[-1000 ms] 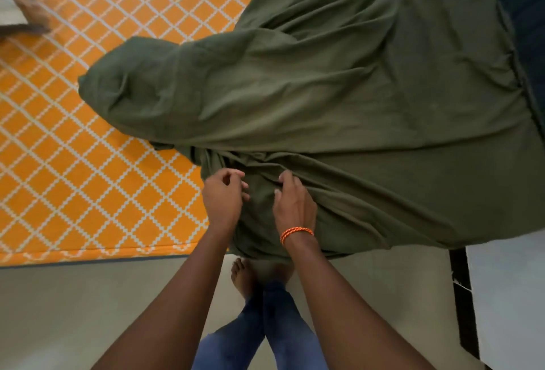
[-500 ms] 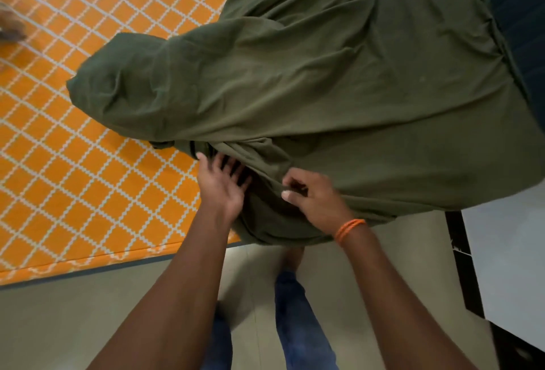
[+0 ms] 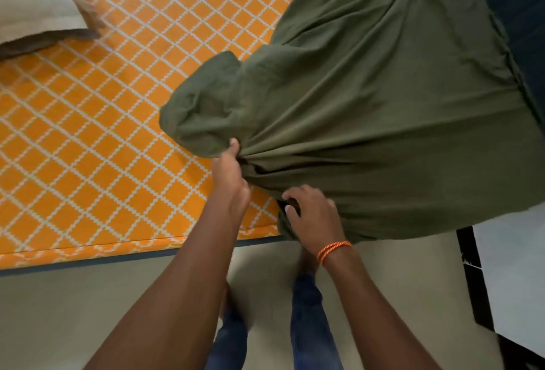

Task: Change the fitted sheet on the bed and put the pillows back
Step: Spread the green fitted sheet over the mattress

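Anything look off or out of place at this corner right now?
Nothing damaged or spilled. The green sheet is not seated: it lies bunched over the orange patterned mattress, one loose corner puffed up. The left hand grips a gathered fold and the right hand holds its hem, so this looks like work in progress.

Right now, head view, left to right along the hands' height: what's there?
Orange patterned mattress → left hand gripping gathered fabric → right hand, orange wristband, its grip in the green sheet → the sheet's hanging edge on the right.
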`<action>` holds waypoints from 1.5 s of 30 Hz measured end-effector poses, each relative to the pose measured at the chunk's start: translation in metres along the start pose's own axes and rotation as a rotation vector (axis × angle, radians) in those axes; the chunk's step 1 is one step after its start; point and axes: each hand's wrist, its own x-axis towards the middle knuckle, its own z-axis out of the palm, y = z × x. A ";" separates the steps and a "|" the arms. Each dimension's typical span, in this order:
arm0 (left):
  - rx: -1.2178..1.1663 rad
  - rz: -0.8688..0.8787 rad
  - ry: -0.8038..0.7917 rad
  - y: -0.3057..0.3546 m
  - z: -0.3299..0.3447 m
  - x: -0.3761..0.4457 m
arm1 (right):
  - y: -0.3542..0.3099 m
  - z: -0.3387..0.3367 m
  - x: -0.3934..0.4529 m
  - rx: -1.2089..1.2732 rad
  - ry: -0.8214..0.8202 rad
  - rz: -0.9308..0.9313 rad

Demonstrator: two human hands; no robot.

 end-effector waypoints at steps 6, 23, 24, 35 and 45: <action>0.433 0.530 -0.226 0.030 0.008 -0.075 | -0.085 0.003 -0.005 0.197 0.498 0.120; -0.041 -0.241 -0.004 0.025 0.033 -0.001 | 0.008 -0.067 0.111 0.506 -0.731 0.239; -0.027 -0.240 -0.028 0.029 0.047 0.008 | 0.016 -0.079 0.116 0.325 -0.907 0.181; 0.704 0.109 -0.248 0.072 0.114 0.063 | -0.051 -0.080 0.219 0.335 0.252 0.261; 0.372 -0.129 -0.453 0.124 0.089 0.042 | -0.069 -0.065 0.211 0.668 0.234 0.050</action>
